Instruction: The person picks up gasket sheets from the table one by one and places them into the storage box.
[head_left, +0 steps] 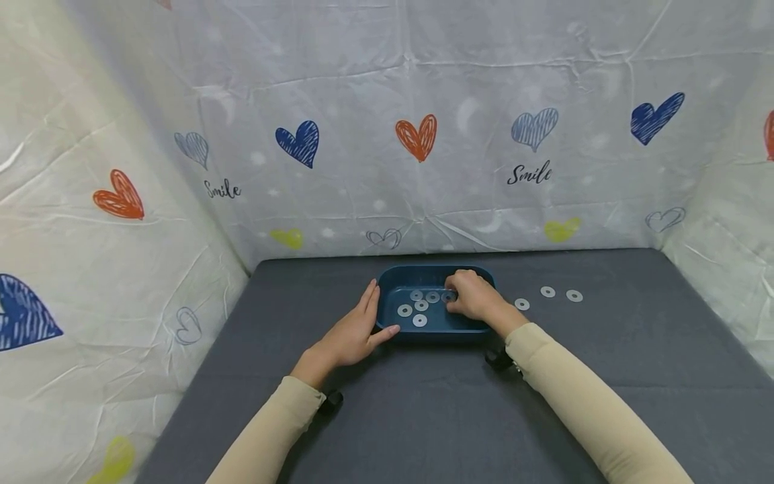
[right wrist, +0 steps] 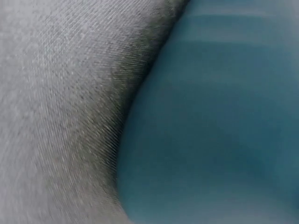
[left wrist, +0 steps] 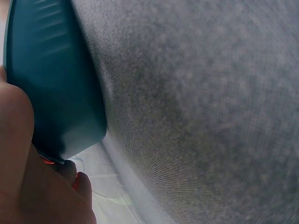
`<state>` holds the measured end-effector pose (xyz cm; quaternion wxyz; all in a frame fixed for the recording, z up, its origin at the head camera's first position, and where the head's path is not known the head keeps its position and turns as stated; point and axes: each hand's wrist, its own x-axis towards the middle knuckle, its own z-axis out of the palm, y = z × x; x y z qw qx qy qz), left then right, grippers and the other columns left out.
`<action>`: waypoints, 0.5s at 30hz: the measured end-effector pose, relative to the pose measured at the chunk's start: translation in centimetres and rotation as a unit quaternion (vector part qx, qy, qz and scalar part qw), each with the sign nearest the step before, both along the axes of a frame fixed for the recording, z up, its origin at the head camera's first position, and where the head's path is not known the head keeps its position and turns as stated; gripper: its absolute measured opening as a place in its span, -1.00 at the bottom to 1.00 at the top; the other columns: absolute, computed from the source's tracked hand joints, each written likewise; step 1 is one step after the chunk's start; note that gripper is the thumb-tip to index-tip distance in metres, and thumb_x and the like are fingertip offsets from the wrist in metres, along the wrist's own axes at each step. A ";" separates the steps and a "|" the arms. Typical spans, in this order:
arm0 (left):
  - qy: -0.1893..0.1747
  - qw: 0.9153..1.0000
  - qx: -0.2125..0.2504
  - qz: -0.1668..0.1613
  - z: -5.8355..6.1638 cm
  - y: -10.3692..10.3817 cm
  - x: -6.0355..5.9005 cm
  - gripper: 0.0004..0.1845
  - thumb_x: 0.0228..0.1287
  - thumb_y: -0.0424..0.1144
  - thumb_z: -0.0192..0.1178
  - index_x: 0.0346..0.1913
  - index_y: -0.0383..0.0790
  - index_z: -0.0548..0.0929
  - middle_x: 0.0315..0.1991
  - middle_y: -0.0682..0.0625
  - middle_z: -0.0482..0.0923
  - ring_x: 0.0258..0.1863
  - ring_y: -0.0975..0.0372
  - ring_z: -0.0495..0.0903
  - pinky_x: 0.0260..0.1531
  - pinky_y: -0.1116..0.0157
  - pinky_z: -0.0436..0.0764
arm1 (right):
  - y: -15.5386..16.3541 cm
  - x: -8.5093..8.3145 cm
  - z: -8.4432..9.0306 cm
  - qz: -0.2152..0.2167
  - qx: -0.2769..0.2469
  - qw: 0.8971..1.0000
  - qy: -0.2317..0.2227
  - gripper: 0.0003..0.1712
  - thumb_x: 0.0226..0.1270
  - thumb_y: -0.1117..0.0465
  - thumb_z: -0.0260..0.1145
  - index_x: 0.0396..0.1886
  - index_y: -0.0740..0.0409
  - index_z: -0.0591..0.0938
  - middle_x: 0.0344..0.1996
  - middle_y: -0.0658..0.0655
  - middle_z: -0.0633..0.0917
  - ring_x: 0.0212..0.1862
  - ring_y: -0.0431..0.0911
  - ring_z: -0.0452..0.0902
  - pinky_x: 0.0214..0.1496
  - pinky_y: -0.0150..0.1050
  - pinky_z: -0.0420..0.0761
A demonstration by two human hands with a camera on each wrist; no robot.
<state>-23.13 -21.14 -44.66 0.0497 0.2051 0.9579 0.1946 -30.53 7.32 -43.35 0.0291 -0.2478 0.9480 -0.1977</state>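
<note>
Two hands work at a dark blue tray near the back of a gray table. The left hand lies with straight fingers flat against the tray's left wall, thumb along its near rim, gripping nothing. The right hand reaches inside, fingers curled down over a washer; whether it pinches that washer cannot be told. Five more washers lie on the tray floor. Three loose washers sit on the table just right of the tray.
</note>
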 end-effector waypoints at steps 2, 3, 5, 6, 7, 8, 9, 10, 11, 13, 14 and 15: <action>-0.001 1.000 -0.001 0.000 0.1 0.0 0.0 0.10 0.48 0.38 -0.04 0.64 -0.36 -0.23 0.67 -0.15 -0.44 0.63 -0.03 -0.10 0.51 -0.03 0.14 | 0.3 0.4 0.4 0.005 0.003 1.000 0.008 -0.54 0.30 0.18 0.47 0.16 0.26 0.69 0.03 0.23 0.66 0.05 0.09 0.62 0.08 0.03 0.64; -0.001 1.000 -0.001 0.000 0.1 0.0 0.0 0.10 0.48 0.38 -0.04 0.64 -0.36 -0.23 0.67 -0.15 -0.44 0.63 -0.03 -0.10 0.51 -0.03 0.14 | 0.4 0.6 0.5 0.007 0.004 1.000 0.011 -0.53 0.31 0.16 0.47 0.17 0.24 0.69 0.05 0.21 0.66 0.07 0.10 0.61 0.08 0.04 0.64; 0.000 1.000 -0.001 -0.001 0.2 0.0 0.0 0.10 0.48 0.38 -0.04 0.64 -0.36 -0.23 0.67 -0.16 -0.44 0.63 -0.04 -0.10 0.51 -0.03 0.14 | 0.7 1.0 1.0 0.009 0.004 1.000 0.016 -0.52 0.32 0.12 0.48 0.18 0.21 0.69 0.08 0.19 0.65 0.09 0.10 0.61 0.07 0.06 0.64; 0.000 1.000 -0.002 -0.001 0.2 -0.1 -0.1 0.10 0.47 0.39 -0.04 0.64 -0.36 -0.23 0.67 -0.16 -0.44 0.63 -0.03 -0.10 0.51 -0.03 0.14 | 0.9 1.1 1.2 0.011 0.004 1.000 0.019 -0.52 0.32 0.10 0.49 0.18 0.19 0.69 0.08 0.18 0.65 0.08 0.10 0.62 0.06 0.07 0.64; 0.001 1.000 -0.001 -0.001 0.2 -0.1 -0.1 0.10 0.47 0.39 -0.04 0.64 -0.35 -0.23 0.67 -0.16 -0.43 0.62 -0.04 -0.09 0.51 -0.03 0.14 | 1.1 1.3 1.5 0.012 0.004 1.000 0.020 -0.51 0.31 0.09 0.50 0.18 0.18 0.69 0.08 0.17 0.65 0.07 0.10 0.61 0.05 0.08 0.64; 0.001 1.000 -0.001 -0.002 0.2 -0.1 -0.1 0.10 0.47 0.39 -0.05 0.64 -0.36 -0.23 0.67 -0.17 -0.43 0.62 -0.04 -0.09 0.51 -0.03 0.14 | 1.2 1.4 1.7 0.014 0.003 1.000 0.023 -0.51 0.31 0.08 0.50 0.18 0.18 0.70 0.08 0.17 0.65 0.06 0.10 0.62 0.03 0.07 0.65; 0.001 1.000 0.000 -0.002 0.2 -0.1 -0.1 0.10 0.47 0.39 -0.04 0.64 -0.36 -0.23 0.67 -0.17 -0.43 0.62 -0.05 -0.09 0.51 -0.04 0.14 | 1.4 1.6 1.9 0.014 0.002 1.000 0.023 -0.51 0.31 0.07 0.50 0.18 0.17 0.69 0.09 0.16 0.64 0.05 0.09 0.62 0.02 0.07 0.65; 0.001 1.000 0.000 -0.002 0.2 -0.1 -0.1 0.10 0.48 0.39 -0.05 0.64 -0.35 -0.23 0.67 -0.18 -0.43 0.62 -0.05 -0.08 0.51 -0.04 0.15 | 1.6 1.8 2.1 0.015 -0.001 1.000 0.023 -0.50 0.31 0.07 0.51 0.17 0.18 0.70 0.09 0.16 0.64 0.03 0.09 0.62 0.00 0.06 0.65; 0.001 1.000 0.000 -0.003 0.2 -0.1 -0.1 0.10 0.48 0.39 -0.05 0.64 -0.35 -0.23 0.67 -0.18 -0.42 0.62 -0.05 -0.08 0.51 -0.04 0.15 | 1.8 1.9 2.3 0.016 -0.004 1.000 0.023 -0.50 0.30 0.08 0.51 0.17 0.18 0.70 0.09 0.16 0.64 0.02 0.09 0.62 -0.01 0.06 0.65; 0.001 1.000 0.001 -0.003 0.1 0.0 -0.1 0.09 0.48 0.38 -0.04 0.64 -0.35 -0.23 0.67 -0.19 -0.42 0.62 -0.05 -0.07 0.50 -0.04 0.15 | 2.1 2.3 2.6 0.017 -0.010 0.999 0.028 -0.51 0.30 0.07 0.52 0.16 0.18 0.70 0.09 0.17 0.64 0.02 0.09 0.62 -0.04 0.04 0.66; 0.001 1.000 0.002 -0.003 0.1 0.0 -0.1 0.09 0.48 0.38 -0.04 0.64 -0.35 -0.23 0.67 -0.19 -0.41 0.62 -0.06 -0.07 0.50 -0.04 0.15 | 2.3 2.5 2.7 0.017 -0.014 0.999 0.030 -0.51 0.29 0.07 0.52 0.16 0.18 0.70 0.10 0.17 0.64 0.02 0.08 0.62 -0.04 0.03 0.66; 0.001 1.000 0.003 -0.003 0.1 0.0 0.0 0.09 0.48 0.37 -0.03 0.64 -0.35 -0.22 0.67 -0.19 -0.41 0.62 -0.06 -0.07 0.50 -0.04 0.15 | 2.5 2.7 2.9 0.016 -0.017 0.999 0.031 -0.51 0.29 0.06 0.52 0.15 0.17 0.70 0.10 0.16 0.64 0.03 0.08 0.63 -0.05 0.03 0.66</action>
